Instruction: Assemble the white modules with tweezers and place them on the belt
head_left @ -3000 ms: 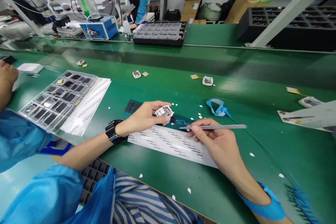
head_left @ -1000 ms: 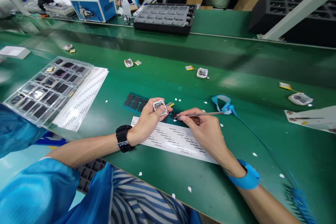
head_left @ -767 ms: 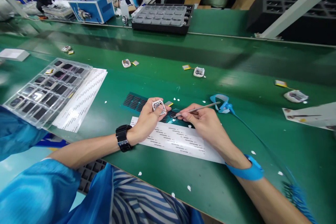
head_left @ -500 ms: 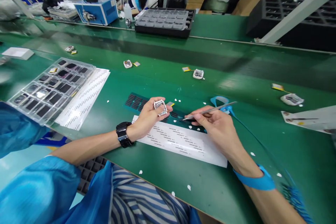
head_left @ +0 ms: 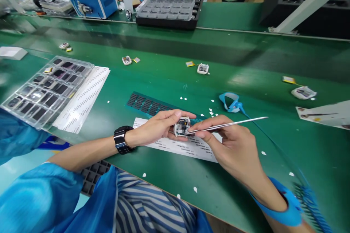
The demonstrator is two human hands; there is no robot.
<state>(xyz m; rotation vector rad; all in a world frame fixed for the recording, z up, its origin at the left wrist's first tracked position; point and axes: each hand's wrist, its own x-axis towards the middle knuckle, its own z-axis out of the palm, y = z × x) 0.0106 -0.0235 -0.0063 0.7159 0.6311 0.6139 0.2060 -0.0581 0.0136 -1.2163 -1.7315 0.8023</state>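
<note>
In the head view, a small white device shell [head_left: 182,126] with its circuit board exposed is held off the table in the left hand [head_left: 153,128], pinched narrowly between the thumb and the fingers [head_left: 175,115] laid over its top. A black watch [head_left: 120,140] is worn on that wrist. Slim metal tweezers [head_left: 226,125] are gripped in the right hand [head_left: 232,145], the fingers closed tight about the shaft, and the tips are brought against the right edge of the shell. A blue strap [head_left: 284,204] is worn on the right wrist.

Directly beneath the two hands a white printed label strip [head_left: 180,146] is laid on the green table [head_left: 169,80], and just beyond it a teal sheet of small dark pads [head_left: 147,103] is seen. White paper flecks [head_left: 210,111] are scattered near it, and a loose blue strap loop [head_left: 231,102] is lying to the right.

To the left, a clear tray [head_left: 43,91] filled with dark screens is set partly over another printed sheet [head_left: 82,98]. Further back on the table, similar white shells with yellow cells attached are spread well apart [head_left: 202,68] [head_left: 303,92]. At the far edge a grey compartment tray [head_left: 168,9] and a blue box [head_left: 94,2] are placed.
</note>
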